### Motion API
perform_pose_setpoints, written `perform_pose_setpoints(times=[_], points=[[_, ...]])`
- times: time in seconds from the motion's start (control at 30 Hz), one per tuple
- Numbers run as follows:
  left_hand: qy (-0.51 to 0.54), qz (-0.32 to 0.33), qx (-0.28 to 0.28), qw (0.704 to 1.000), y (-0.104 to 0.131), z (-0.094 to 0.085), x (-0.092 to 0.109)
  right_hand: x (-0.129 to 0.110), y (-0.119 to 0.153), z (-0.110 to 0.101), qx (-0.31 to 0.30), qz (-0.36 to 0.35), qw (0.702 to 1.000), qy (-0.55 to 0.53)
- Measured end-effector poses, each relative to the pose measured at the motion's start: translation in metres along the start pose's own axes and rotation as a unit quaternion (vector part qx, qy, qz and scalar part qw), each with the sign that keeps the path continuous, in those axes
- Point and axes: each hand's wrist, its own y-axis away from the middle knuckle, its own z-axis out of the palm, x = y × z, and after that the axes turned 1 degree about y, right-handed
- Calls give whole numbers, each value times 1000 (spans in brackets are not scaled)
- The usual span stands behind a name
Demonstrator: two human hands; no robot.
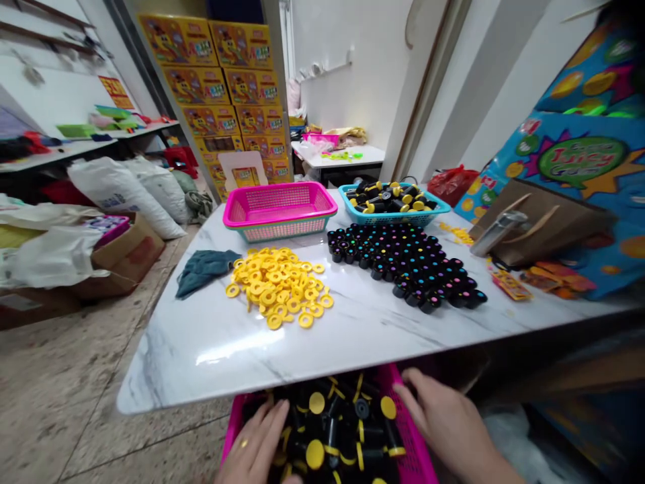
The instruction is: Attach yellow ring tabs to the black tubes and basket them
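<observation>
Working hands apart below the table's (201,366) near edge: stretching left hand (258,440) over black tubes (332,430) in a pink basket (417,447), touching its right rim with right hand (446,413), perhaps to steady it, grip unclear. Showing yellow rings (276,277) heaped nearer the left edge, dotted pieces (403,252) packed beside, likely for reach; toward the far edge, nested trays (283,226), apparently saving room, and a blue basket (396,218) of similar tubes.

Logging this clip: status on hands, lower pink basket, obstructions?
Left hand over black-and-yellow cylinders; right hand at right rim of lower pink basket. Basket loaded. Marbled tabletop hides its far end.
</observation>
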Motion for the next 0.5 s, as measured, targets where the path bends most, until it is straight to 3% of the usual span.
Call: perform_pose_setpoints(times=[0.1,0.17,0.27,0.37,0.5], points=[[119,-38,40,991,-57,-22,4,-37,-61,-24,88,-119,988,-40],[186,-50,46,980,-104,-25,-2,-66,-107,-26,117,-133,982,-72],[229,-81,59,968,-176,-14,-22,-97,-161,-17,73,-109,990,-49],[213,-142,57,965,-242,4,-44,-106,-180,-12,28,-120,992,-12],[130,-199,27,971,-308,31,-59,-86,-173,-20,16,-150,985,-83]])
